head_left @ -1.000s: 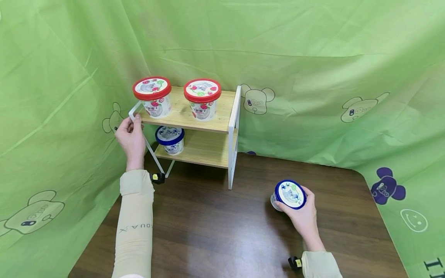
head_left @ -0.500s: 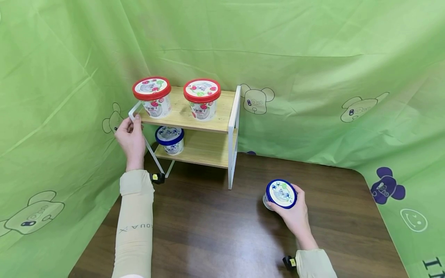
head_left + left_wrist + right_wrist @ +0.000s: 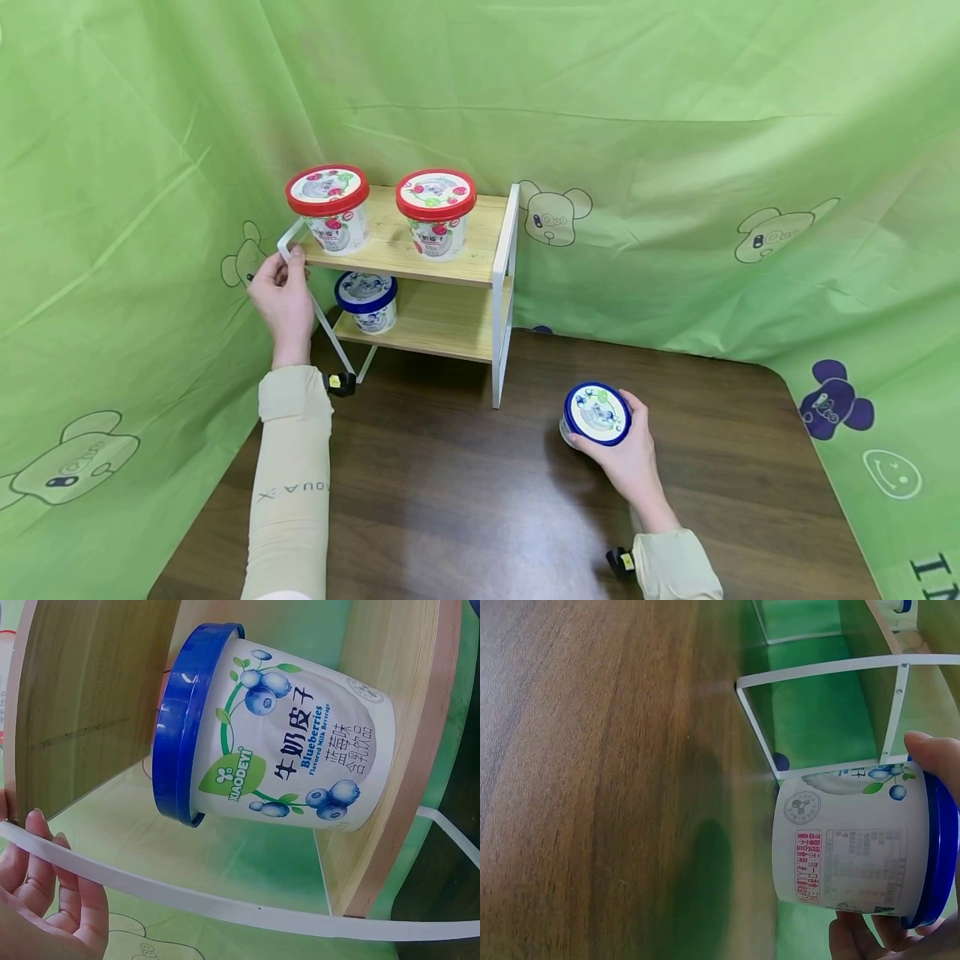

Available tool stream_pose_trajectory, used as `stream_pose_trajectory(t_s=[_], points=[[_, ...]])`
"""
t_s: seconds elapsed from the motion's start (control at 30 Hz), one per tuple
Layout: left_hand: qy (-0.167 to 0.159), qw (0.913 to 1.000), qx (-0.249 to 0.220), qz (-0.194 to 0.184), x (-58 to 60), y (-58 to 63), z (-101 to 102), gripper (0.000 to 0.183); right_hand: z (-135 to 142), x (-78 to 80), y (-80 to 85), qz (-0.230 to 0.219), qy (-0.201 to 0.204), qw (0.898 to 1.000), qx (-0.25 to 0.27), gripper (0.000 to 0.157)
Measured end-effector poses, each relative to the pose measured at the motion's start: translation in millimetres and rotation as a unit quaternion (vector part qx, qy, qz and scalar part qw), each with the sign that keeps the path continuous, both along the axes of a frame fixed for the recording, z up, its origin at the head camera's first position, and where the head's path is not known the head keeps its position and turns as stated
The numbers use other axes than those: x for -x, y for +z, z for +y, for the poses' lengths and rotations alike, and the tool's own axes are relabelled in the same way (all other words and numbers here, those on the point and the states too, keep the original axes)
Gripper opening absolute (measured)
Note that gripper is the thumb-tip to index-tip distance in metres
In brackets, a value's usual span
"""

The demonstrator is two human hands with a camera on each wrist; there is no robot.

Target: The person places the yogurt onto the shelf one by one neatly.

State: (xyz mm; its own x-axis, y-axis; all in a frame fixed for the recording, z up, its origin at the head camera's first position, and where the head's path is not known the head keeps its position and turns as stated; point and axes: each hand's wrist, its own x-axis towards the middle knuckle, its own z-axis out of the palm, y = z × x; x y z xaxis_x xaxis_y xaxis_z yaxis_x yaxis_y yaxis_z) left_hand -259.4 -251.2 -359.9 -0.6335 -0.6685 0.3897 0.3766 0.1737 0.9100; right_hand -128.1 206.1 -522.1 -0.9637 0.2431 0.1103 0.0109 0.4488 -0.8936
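Observation:
My right hand (image 3: 628,457) grips a blue-lidded blueberry milk tub (image 3: 597,414), thumb on one side and fingers on the other. In the right wrist view this tub (image 3: 847,840) hangs above the table, its shadow on the wood. My left hand (image 3: 283,298) pinches the white metal frame at the upper left front corner of a two-tier shelf (image 3: 450,271). Just inside that frame, on the lower tier, stands another blueberry tub (image 3: 285,742), upright. Two red-lidded tubs, a left one (image 3: 330,208) and a right one (image 3: 435,215), stand on the top tier.
The shelf's white right side frame (image 3: 504,292) stands between the held tub and the tiers. Brown wooden table (image 3: 450,483) spreads in front. Green printed cloth (image 3: 675,167) hangs behind and along both sides.
My right hand has carried the blueberry tub leftward and slightly away from me, closer to the shelf. The left hand and the tubs on the shelf stay where they were.

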Motion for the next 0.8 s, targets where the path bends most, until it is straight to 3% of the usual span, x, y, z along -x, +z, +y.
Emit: stream_pose_trajectory(t_s=[0.23,0.8], points=[[0.002,1.0000,-0.002,0.001,1.4,0.7,-0.5,0.017,-2.0,2.6,-0.8,-0.003,-0.001,1.000,0.004,0.112],[-0.001,1.0000,0.002,-0.005,-0.9,0.2,0.2,0.019,-11.3,7.3,7.0,0.020,0.043,0.999,0.008,0.111]])
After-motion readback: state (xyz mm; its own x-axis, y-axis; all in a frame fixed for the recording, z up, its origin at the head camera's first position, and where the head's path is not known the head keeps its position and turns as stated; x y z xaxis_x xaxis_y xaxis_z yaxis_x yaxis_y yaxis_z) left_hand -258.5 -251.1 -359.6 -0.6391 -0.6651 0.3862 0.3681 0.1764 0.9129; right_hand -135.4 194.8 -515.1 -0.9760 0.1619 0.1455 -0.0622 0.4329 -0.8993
